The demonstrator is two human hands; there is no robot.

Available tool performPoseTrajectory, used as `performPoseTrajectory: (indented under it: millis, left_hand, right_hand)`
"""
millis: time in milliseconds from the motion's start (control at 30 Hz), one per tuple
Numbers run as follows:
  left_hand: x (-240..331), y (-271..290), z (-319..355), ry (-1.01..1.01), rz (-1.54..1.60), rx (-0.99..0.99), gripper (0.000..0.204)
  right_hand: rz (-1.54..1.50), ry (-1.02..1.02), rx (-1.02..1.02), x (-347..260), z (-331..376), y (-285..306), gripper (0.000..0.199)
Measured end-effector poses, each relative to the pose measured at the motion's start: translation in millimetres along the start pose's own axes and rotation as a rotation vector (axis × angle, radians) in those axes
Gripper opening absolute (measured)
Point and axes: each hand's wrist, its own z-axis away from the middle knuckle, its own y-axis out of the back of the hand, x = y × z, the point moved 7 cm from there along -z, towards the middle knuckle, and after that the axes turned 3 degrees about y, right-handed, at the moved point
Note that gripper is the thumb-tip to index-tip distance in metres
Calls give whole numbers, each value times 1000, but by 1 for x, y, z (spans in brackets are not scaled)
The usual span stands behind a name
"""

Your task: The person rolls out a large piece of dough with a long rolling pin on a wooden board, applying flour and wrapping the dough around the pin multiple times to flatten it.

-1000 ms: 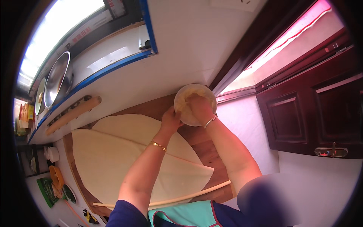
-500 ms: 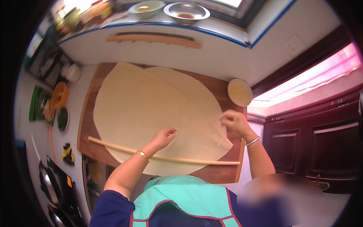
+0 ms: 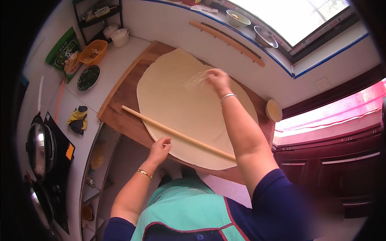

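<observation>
A large, thin sheet of pale dough (image 3: 189, 108) covers most of a brown wooden board (image 3: 120, 94). A long, slim rolling pin (image 3: 177, 133) lies slantwise across its near part. My right hand (image 3: 218, 82) reaches over the far part of the dough, fingers curled and partly blurred. Thin streaks of flour (image 3: 192, 81) fly leftward from its fingertips. My left hand (image 3: 160, 149) hovers by the near left edge of the dough, just below the rolling pin. Its fingers are loosely bent and apart, holding nothing. My right forearm hides the pin's right end.
A bowl of pale yellow powder (image 3: 274, 110) stands at the board's right corner. On the left counter are an orange basket (image 3: 93, 52), a plate of dark greens (image 3: 88, 78), a yellow-black cloth-like item (image 3: 78, 119) and a lidded pan (image 3: 38, 148). Two bowls (image 3: 265, 37) sit on the windowsill.
The view has turned and shifted. My right hand has moved from the dough's right edge to its far part, strewing flour. My left hand has drawn back from above the dough to its near edge.
</observation>
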Motion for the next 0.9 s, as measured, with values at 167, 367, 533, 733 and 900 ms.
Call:
performPoseTrajectory:
  millis: [167, 367, 533, 733, 900]
  left_hand:
    - [-23, 1, -10, -36, -17, 74, 30]
    - [16, -54, -21, -165, -178, -120, 31]
    - [22, -66, -14, -296, -371, -182, 29]
    - [15, -43, 13, -649, -735, -105, 29]
    - [19, -59, 17, -789, -826, -220, 22]
  right_hand:
    - [388, -188, -212, 78, 92, 98, 14]
    - [395, -330, -69, 138, 205, 120, 22]
    - [354, -287, 0, 131, 237, 52, 26]
    - [414, 67, -101, 110, 275, 44, 27]
    - [665, 180, -64, 131, 296, 60, 27]
